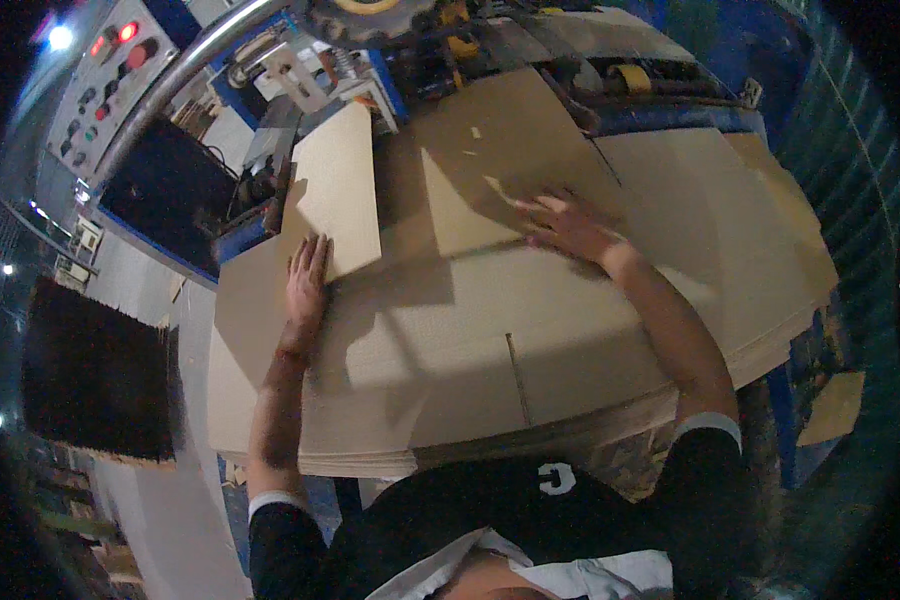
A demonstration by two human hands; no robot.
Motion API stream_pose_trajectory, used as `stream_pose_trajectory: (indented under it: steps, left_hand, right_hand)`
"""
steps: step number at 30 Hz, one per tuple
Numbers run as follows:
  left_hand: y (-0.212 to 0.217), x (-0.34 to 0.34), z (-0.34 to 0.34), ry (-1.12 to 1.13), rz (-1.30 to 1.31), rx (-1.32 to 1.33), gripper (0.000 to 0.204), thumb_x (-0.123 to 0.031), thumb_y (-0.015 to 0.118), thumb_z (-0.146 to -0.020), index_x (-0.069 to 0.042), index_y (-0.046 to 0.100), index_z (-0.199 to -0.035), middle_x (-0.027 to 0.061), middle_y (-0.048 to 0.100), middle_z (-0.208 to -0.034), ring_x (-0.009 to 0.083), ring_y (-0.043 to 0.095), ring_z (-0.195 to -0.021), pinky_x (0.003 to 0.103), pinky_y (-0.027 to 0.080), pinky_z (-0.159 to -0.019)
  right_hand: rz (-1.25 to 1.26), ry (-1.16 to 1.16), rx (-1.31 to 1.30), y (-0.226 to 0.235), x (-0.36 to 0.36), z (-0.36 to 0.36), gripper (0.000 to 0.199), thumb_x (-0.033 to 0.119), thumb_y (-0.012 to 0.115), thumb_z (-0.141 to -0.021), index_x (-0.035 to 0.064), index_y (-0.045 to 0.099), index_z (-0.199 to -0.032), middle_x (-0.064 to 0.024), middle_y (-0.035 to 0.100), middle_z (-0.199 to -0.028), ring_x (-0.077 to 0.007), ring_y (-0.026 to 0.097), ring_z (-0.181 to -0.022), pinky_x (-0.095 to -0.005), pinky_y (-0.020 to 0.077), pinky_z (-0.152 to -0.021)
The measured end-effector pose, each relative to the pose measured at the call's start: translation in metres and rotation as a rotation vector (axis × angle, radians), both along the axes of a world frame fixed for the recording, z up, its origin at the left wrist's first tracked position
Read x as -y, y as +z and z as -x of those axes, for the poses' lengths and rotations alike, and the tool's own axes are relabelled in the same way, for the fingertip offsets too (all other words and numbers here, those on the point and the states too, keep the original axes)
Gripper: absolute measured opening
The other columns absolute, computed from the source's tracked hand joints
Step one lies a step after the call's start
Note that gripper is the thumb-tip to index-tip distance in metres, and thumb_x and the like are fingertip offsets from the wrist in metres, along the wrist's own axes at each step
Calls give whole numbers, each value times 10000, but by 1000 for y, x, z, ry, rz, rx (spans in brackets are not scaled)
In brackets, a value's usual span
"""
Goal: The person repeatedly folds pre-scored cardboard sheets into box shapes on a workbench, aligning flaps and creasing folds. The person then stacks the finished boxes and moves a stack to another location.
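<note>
Brown corrugated cardboard sheet [400, 330] lies centrally, probably light, stiff but creasable, best taken by opposite edges. Left hand [308, 278] at nine o'clock and right hand [573, 228] at two rest on cardboard, grips unclenched; push-button control panel [110, 95] stands at ten.

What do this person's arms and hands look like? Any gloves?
No gloves: the left hand and right hand are bare, five-fingered human ones. The forearms are uncovered too, below short black sleeves edged with white bands.
</note>
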State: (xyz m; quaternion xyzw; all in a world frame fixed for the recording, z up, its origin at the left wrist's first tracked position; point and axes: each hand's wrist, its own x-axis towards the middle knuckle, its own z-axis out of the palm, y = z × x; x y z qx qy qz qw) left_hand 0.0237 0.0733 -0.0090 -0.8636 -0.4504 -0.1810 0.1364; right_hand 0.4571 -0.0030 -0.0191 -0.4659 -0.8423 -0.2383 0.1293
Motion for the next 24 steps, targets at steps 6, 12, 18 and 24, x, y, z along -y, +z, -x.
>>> stream_pose_trajectory:
  steps: [6, 12, 18, 24]
  left_hand:
    - [21, 1, -33, 161, -60, -28, 625, -138, 605, -786, -32, 325, -1335, 140, 364, -1355, 337, 298, -1276, 444, 237, -1053]
    - [7, 104, 64, 460, -167, 245, 638, -45, 613, -770, 45, 304, -1320, 249, 353, -1326, 362, 312, -1260, 415, 222, -1062]
    - [-40, 196, 217, 1067, 182, 1090, 486, -200, 594, -813, -2, 415, -1218, 174, 459, -1167, 266, 453, -1074, 355, 390, -886]
    - [-51, 214, 227, 947, 257, 1415, 365, -250, 553, -842, -42, 497, -1137, 96, 514, -1038, 186, 507, -934, 295, 444, -768]
  right_hand:
    - [528, -274, -410, 38, 39, -5, 459, 343, 538, -841, 153, 475, -1255, -102, 438, -1300, -290, 363, -1229, -462, 269, -1012]
    - [181, -710, -593, 42, 213, -93, 484, 135, 610, -760, 103, 502, -1231, -125, 402, -1345, -319, 368, -1238, -403, 293, -1029]
    - [-184, -1457, -746, -40, 292, -115, 506, 243, 478, -912, 63, 323, -1358, -164, 314, -1402, -310, 285, -1303, -388, 268, -1043]
    - [-213, -1325, -1007, -60, 282, -101, 583, 339, 426, -935, 21, 236, -1385, -159, 209, -1449, -274, 218, -1335, -375, 237, -1058]
